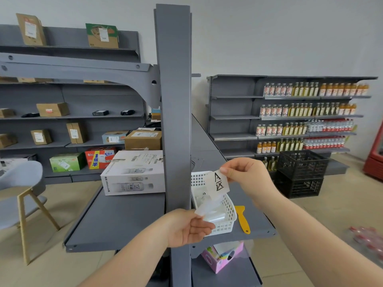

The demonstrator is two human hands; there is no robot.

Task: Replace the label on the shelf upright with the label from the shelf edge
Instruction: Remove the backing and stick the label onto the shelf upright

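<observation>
A person stands at the end of a grey store gondola, both bare hands raised in front of the shelf upright (pixel 175 112), peeling a white label (pixel 217 184) marked with dark characters from its clear backing (pixel 204 211). The right hand (pixel 246 177) pinches the label's upper corner between thumb and forefinger, the other fingers curled in; the left hand (pixel 187 227), lower and nearer, pinches the bottom of the translucent backing strip. The label hangs between the two hands, just right of the upright and above a white basket (pixel 224 223) on the grey shelf (pixel 116 222). A yellow scraper (pixel 242 219) lies on the shelf just right of the basket. No label is visible on the upright's near face.

The step appears to be separating sticker from liner before pressing it to the post. The risks from here look ordinary but real: a freed adhesive sheet held only by one corner could curl and stick to itself or to the fingers, and a hasty pull could crease or tear it. Applied one-handed, it might go on crooked or trap bubbles. The loose liner could also drop into the basket or to the floor.
</observation>
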